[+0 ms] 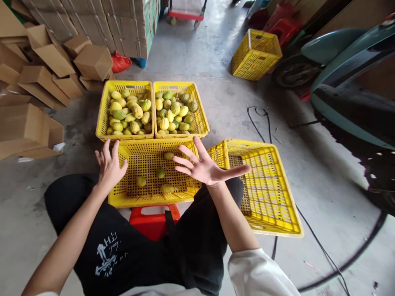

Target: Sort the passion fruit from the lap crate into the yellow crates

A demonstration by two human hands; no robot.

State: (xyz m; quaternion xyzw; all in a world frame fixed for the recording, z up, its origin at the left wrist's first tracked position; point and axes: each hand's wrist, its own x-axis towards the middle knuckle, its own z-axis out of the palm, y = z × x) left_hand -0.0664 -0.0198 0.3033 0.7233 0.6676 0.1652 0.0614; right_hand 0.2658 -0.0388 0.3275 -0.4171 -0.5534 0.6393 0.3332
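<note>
**Open hands over a nearly bare crate**

A yellow crate (152,193) is set on the floor directly before the seated person, above a red stool (153,220). Four fruits (160,172) lie loose on its mesh bottom, well apart from one another. The left hand (108,166) is laid on the crate's left rim, fingers spread and nothing gripped. The right hand (207,167) is held open, palm up, fingers splayed, over the crate's right edge; nothing is held in it.

Touching the crate's far rim, two more crates stand side by side: the left crate (103,119) and the right crate (200,117), both heaped with yellow and green fruit. Just beside the near crate, on the right, a tilted crate (271,197) is seen with its mesh bare. A fifth crate (256,53) stands farther off, near a scooter (348,78).

Cardboard boxes (46,70) are piled at the left. A black cable (262,119) trails over the concrete floor (222,94). A cart (187,14) is seen at the top edge.
</note>
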